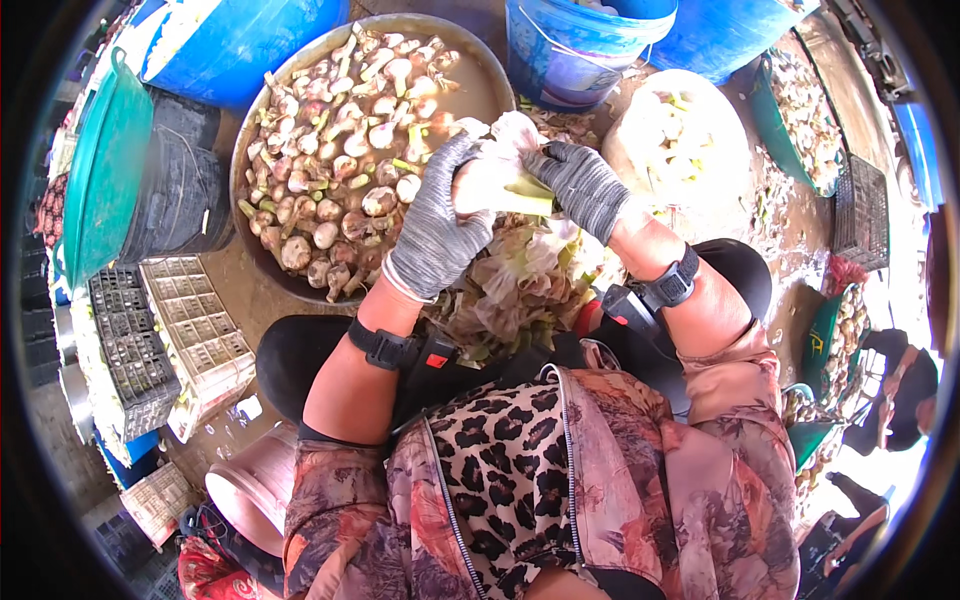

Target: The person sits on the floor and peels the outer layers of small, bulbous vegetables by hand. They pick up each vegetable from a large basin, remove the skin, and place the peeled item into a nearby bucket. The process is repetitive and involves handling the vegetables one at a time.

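Note:
My left hand (442, 225), in a grey knit glove, holds a large garlic bulb (480, 186) with a short green stem. In a matching glove, my right hand (581, 184) pinches a pale outer skin (517, 135) at the bulb's upper side; the skin stands away from the bulb. Beneath and beyond my left hand, a wide round metal basin (244, 247) holds many garlic bulbs (325, 235) in murky water. A heap of peeled garlic skins (525, 285) lies below my hands, between my legs. To the right, a white round container (626, 142) holds pale bulbs, partly washed out by glare.
Blue buckets (562, 67) stand beyond the basin. At left are a green tub (109, 172), a dark bucket (176, 187) and plastic crates (199, 315). Green tubs of garlic (802, 112) and a grey crate (861, 214) stand right. Other people (896, 390) sit at far right.

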A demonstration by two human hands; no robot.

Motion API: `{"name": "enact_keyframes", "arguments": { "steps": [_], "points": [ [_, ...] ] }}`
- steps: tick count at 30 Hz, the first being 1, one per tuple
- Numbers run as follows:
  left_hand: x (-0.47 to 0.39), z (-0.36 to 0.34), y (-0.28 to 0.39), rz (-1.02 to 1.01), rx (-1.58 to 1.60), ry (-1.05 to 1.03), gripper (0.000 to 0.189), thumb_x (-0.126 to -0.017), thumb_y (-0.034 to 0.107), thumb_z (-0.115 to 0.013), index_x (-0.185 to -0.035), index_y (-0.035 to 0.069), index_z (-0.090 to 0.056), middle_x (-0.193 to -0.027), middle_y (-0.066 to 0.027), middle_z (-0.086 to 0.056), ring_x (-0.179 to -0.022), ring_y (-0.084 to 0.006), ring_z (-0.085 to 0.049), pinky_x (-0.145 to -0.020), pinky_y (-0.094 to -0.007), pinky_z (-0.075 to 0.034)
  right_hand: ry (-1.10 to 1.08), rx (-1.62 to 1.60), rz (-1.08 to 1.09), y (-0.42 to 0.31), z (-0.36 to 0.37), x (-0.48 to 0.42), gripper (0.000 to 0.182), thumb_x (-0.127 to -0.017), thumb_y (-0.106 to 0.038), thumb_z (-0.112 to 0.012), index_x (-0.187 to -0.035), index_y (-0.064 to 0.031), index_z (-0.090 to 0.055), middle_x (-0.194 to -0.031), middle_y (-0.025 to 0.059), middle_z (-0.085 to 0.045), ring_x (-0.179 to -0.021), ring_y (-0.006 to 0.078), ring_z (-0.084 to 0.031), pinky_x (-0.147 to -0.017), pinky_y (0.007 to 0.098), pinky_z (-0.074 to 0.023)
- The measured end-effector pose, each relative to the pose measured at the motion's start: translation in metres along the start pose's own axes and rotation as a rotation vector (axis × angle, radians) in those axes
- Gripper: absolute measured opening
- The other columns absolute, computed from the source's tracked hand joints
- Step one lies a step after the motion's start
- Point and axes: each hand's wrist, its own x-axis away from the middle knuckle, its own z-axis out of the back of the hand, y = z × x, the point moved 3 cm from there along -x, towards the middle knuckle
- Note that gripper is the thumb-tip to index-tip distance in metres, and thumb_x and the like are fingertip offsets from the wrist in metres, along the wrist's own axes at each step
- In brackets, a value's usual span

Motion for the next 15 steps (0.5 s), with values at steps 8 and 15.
{"name": "enact_keyframes", "arguments": {
  "steps": [8, 15],
  "points": [
    [0.017, -0.015, -0.041, 0.438, 1.215, 0.184, 0.044, -0.087, 0.002, -0.056, -0.130, 0.003, -0.044, -0.120, -0.0182, -0.057, -0.109, -0.0308, -0.059, -0.095, -0.0407, -0.050, -0.047, 0.187, 0.200, -0.003, -0.026, 0.012, 0.037, -0.091, -0.016, -0.049, -0.125, -0.0015, -0.053, -0.088, 0.0207, -0.064, -0.079, 0.0338, -0.064, -0.068, 0.0435, -0.0500],
    [0.025, -0.025, -0.070, 0.497, 1.339, 0.250, 0.036, -0.087, -0.001, -0.052, -0.122, 0.010, -0.051, -0.095, -0.0112, -0.058, -0.082, -0.0218, -0.060, -0.074, -0.0309, -0.051, -0.254, 0.187, 0.014, -0.026, -0.030, 0.025, 0.020, -0.080, -0.016, -0.059, -0.092, -0.0004, -0.065, -0.076, 0.0220, -0.066, -0.075, 0.0394, -0.065, -0.067, 0.0455, -0.0514]
  ]
}}
